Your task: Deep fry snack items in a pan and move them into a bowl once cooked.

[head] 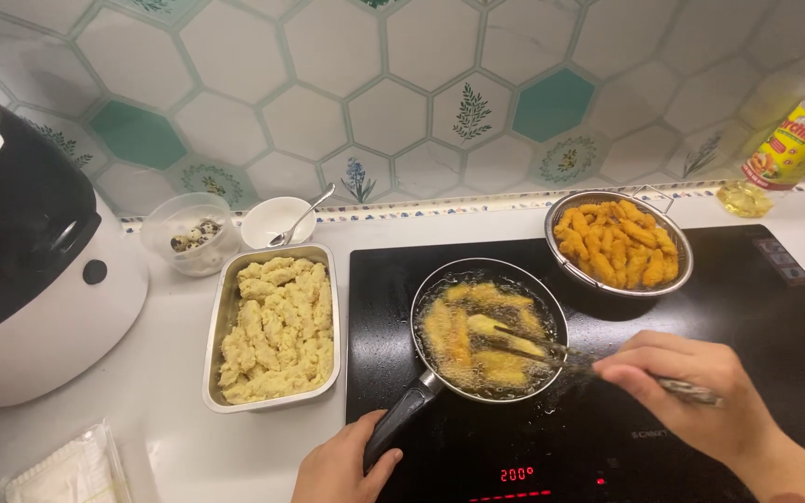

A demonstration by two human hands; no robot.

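Closest to me, my left hand (345, 466) wraps around the black handle (401, 417) of the round dark frying pan (488, 328), which sits on the black glass induction hob (747, 317) set into the white desk (170, 438). My right hand (701, 396) is closed on a pair of thin metal tongs (552, 349) whose tips reach into the bubbling oil among the golden battered strips (463, 340).

I judge the pan to be fairly heavy with hot oil and apt to slosh, so the handle is the only safe place to hold it. The strips in the oil look soft-coated and slippery, likely to break if pinched hard; gripping them lightly across the middle seems best. They are pale gold, long and flat, lying side by side.

Behind the pan, a round wire-mesh strainer (619, 244) holds deeper orange fried pieces. Left of the hob, a rectangular steel tray (272, 326) is filled with pale raw battered pieces. Beyond it stand a small white bowl with a spoon (277, 224) and a clear plastic tub (190, 233). A black-and-white countertop cooker (30, 261) fills the far left.
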